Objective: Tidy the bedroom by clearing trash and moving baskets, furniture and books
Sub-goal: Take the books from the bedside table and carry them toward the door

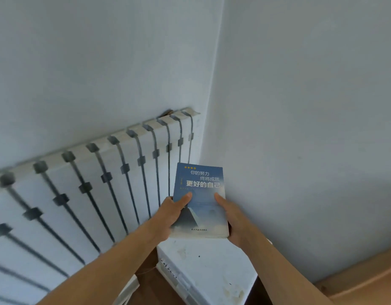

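Being gripped low-centre by left hand [171,213] and right hand [231,219], thumbs pressing its cover, the book [200,201] is seemingly being shelved; lowering onto the white cabinet [210,267] is being called for.

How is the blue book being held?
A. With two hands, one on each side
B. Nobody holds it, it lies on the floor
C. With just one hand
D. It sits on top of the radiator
A: the left hand grips the left edge of the blue book and the right hand grips its right edge, thumbs on the cover, holding it up in the corner beside the radiator.
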Demonstrator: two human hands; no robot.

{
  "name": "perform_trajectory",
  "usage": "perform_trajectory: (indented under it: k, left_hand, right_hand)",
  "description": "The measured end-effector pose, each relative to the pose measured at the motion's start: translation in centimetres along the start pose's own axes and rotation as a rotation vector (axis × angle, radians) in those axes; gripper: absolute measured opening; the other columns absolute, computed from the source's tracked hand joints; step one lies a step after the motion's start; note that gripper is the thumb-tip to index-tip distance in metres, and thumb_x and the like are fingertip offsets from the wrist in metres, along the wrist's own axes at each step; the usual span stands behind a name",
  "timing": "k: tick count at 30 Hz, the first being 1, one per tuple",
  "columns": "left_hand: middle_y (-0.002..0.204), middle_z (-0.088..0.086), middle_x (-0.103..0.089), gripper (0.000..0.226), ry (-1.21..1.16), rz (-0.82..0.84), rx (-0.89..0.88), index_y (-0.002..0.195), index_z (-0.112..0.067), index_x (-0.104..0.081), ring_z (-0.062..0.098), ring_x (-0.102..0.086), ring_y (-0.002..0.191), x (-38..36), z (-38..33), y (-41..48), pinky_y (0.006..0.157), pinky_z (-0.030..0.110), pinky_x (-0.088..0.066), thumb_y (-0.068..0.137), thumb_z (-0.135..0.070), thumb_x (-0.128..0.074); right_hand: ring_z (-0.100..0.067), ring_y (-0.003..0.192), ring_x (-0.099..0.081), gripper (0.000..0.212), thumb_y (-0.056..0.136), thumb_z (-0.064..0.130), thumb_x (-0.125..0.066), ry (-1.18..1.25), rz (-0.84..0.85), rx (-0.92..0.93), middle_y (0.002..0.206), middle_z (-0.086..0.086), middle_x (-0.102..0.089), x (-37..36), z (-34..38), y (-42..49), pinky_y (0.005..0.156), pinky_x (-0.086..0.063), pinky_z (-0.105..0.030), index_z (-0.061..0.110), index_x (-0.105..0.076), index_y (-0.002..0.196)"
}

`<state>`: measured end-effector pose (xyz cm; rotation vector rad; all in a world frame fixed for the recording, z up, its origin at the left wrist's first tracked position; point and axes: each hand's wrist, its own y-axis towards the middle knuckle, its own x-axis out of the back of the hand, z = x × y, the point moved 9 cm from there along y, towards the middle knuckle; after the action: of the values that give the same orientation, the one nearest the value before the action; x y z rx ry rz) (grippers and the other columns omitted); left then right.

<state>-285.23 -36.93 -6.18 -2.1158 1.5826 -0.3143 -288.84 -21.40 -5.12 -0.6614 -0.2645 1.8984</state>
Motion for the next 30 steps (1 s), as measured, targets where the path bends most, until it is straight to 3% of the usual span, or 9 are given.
perform_trajectory:
  k: [3,6,9,13,15,25,27,30]
  left_hand:
    - [0.1,0.016,-0.07,0.043,-0.032,-0.089,-0.002,0.11,-0.009,-0.062,0.03,-0.068,0.087,1.6,1.0,-2.1,0.071,0.039,-0.059,0.085,-0.043,-0.066]
    - [0.102,0.016,-0.071,0.041,-0.068,-0.177,0.001,0.107,-0.009,-0.064,0.032,-0.068,0.092,3.5,2.2,-4.0,0.082,0.044,-0.057,0.084,-0.043,-0.066]
    - [0.1,0.014,-0.072,0.039,-0.143,-0.276,0.002,0.107,-0.01,-0.066,0.031,-0.069,0.091,6.6,3.6,-6.4,0.078,0.039,-0.058,0.086,-0.042,-0.065]
    - [0.098,0.013,-0.073,0.033,-0.234,-0.349,-0.008,0.105,-0.01,-0.067,0.03,-0.07,0.089,10.1,4.8,-9.7,0.07,0.034,-0.058,0.089,-0.038,-0.063]
    - [0.097,0.013,-0.074,0.034,-0.276,-0.397,-0.016,0.107,-0.009,-0.066,0.031,-0.07,0.09,12.4,5.4,-11.5,0.075,0.038,-0.058,0.089,-0.038,-0.063]
    - [0.098,0.014,-0.073,0.037,-0.473,-0.674,-0.092,0.111,-0.007,-0.065,0.034,-0.07,0.091,25.1,9.7,-24.1,0.078,0.043,-0.058,0.088,-0.036,-0.064]
    - [0.097,0.015,-0.073,0.038,-0.501,-0.744,-0.103,0.111,-0.005,-0.065,0.035,-0.07,0.09,28.1,11.1,-27.7,0.077,0.043,-0.058,0.088,-0.035,-0.065]
    - [0.091,0.013,-0.074,0.033,-0.531,-0.825,-0.111,0.105,-0.005,-0.066,0.028,-0.071,0.077,32.0,13.2,-33.4,0.061,0.034,-0.059,0.089,-0.033,-0.063]
  right_hand:
    - [-0.03,0.107,-0.067,0.037,0.095,0.038,-0.053,-0.058,0.067,-0.022,0.116,-0.009,-0.07,-1.2,-1.6,0.1,0.095,-0.051,-0.049,0.017,-0.06,0.126]
    - [-0.031,0.108,-0.066,0.037,0.094,0.039,-0.055,-0.12,0.104,-0.039,0.115,-0.009,-0.07,-2.7,-3.1,0.3,0.097,-0.049,-0.053,0.02,-0.059,0.125]
    - [-0.031,0.103,-0.067,0.039,0.092,0.043,-0.056,-0.238,0.134,-0.055,0.111,-0.009,-0.072,-5.4,-4.6,0.2,0.092,-0.053,-0.05,0.02,-0.06,0.123]
    - [-0.026,0.093,-0.07,0.031,0.095,0.039,-0.055,-0.34,0.226,-0.079,0.106,-0.008,-0.073,-9.7,-6.3,-0.5,0.07,-0.059,-0.036,0.019,-0.061,0.118]
    - [-0.023,0.088,-0.071,0.028,0.095,0.036,-0.055,-0.365,0.284,-0.089,0.104,-0.008,-0.073,-12.6,-7.2,-1.2,0.062,-0.057,-0.03,0.018,-0.062,0.116]
    - [-0.028,0.091,-0.071,0.033,0.095,0.038,-0.054,-0.536,0.553,-0.141,0.105,-0.011,-0.072,-28.3,-15.2,-6.1,0.067,-0.058,-0.033,0.015,-0.06,0.118]
    - [-0.03,0.092,-0.071,0.035,0.094,0.039,-0.056,-0.558,0.609,-0.16,0.105,-0.011,-0.073,-31.9,-18.0,-8.0,0.075,-0.059,-0.038,0.015,-0.06,0.119]
    - [-0.031,0.093,-0.071,0.035,0.094,0.039,-0.056,-0.594,0.69,-0.18,0.105,-0.011,-0.073,-37.0,-21.9,-11.6,0.082,-0.058,-0.045,0.015,-0.061,0.118]
